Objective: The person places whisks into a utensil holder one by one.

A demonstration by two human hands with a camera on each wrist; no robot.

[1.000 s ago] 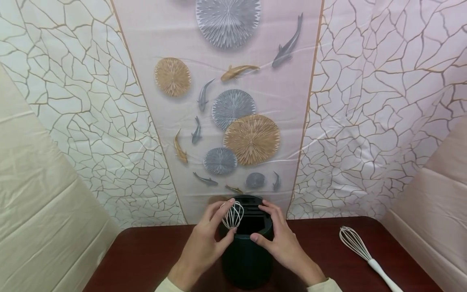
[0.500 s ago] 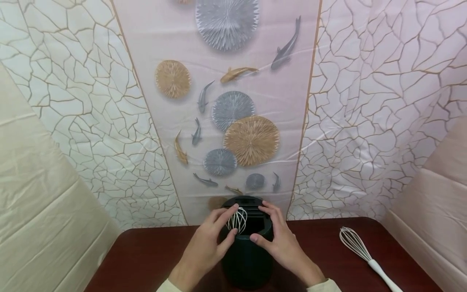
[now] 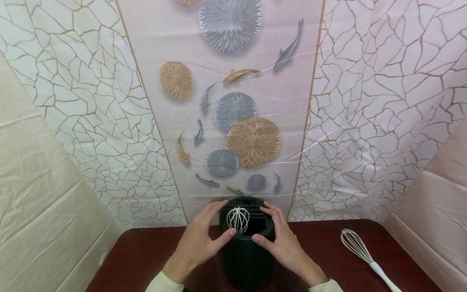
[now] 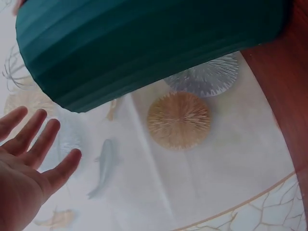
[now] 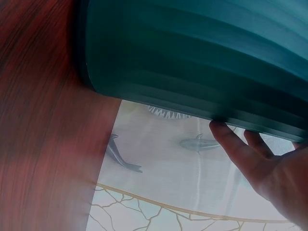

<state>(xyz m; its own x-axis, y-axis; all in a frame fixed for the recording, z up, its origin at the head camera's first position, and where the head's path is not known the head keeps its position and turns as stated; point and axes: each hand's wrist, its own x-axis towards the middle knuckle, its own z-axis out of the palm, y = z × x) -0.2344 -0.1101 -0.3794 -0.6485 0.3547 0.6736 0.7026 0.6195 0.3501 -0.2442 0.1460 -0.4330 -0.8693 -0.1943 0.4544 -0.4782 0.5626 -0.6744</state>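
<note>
A dark green utensil holder (image 3: 248,259) with a slotted top stands upright at the table's front. Out of its opening, on the left, rises the wire head of a white whisk (image 3: 238,221); its handle is hidden inside. My left hand (image 3: 198,235) is spread beside the whisk, its thumb tip close to the wires. The left wrist view has the left hand's fingers (image 4: 53,132) apart and off the holder's ribbed wall (image 4: 144,53). My right hand (image 3: 284,239) holds the holder's right rim, thumb in front, fingers farther back. Fingertips (image 5: 219,127) meet its side in the right wrist view.
A second white whisk (image 3: 365,253) lies at the right on the dark red wooden table (image 3: 157,251). Behind the table hangs a patterned cloth (image 3: 237,81) with fish and round motifs. Beige padded panels (image 3: 43,194) flank both sides.
The whisk head has moved right and slightly down into the holder. My left hand has let go of it, its fingers spreading back to the left. The right hand stays on the rim.
</note>
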